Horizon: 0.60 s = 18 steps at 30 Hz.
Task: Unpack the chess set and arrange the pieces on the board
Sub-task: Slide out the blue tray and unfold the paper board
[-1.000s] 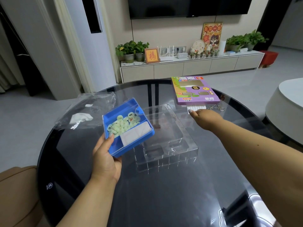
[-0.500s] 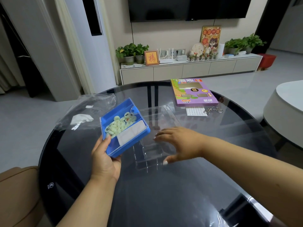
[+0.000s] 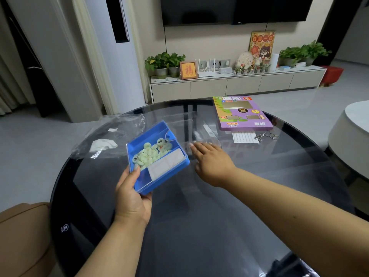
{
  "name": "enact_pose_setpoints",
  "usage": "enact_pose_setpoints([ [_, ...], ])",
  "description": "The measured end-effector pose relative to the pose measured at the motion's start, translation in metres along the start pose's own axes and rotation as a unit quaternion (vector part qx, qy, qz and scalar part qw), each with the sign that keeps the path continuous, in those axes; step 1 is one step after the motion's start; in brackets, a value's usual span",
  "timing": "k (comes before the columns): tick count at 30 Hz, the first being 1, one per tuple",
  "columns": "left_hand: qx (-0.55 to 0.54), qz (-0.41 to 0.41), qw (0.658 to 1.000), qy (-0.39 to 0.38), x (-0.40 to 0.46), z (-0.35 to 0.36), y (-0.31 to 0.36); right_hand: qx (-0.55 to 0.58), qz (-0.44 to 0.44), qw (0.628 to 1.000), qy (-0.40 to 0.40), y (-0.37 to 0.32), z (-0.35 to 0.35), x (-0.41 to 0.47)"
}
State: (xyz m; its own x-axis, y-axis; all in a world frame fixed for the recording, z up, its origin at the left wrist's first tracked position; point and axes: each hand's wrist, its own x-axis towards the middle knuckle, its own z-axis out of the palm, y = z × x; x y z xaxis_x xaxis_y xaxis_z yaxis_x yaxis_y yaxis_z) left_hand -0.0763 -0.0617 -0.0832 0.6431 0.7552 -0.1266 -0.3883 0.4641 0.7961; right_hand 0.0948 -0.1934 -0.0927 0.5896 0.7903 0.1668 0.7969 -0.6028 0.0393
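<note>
Chess pieces (image 3: 151, 153) in blue tray (image 3: 169, 172), left hand (image 3: 132, 198) gripping it

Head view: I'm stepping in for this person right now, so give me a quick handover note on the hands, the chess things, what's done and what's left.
Left hand holds the blue tray above the glass table. The pale green chess pieces are piled in its far compartment; a white folded sheet lies in the near one.
Right hand, fingers straight, is on the clear plastic cover lying on the table.
The purple box sits at the far side, with a plastic bag to the left.
Done: tray is out of the box and uncovered.
Left: lay out a board, none is visible yet, then arrange the pieces.
</note>
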Motion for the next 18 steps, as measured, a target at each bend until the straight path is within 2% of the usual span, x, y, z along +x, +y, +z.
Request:
enact_pose_setpoints([
  [6,0.022,0.001,1.000,-0.009,-0.001,0.001,0.001,0.002,0.054,0.993,-0.107,0.017,-0.003,0.060],
  [18,0.066,0.007,0.997,-0.024,0.002,0.004,-0.003,0.042,0.135,0.982,-0.124,0.040,0.005,0.119],
])
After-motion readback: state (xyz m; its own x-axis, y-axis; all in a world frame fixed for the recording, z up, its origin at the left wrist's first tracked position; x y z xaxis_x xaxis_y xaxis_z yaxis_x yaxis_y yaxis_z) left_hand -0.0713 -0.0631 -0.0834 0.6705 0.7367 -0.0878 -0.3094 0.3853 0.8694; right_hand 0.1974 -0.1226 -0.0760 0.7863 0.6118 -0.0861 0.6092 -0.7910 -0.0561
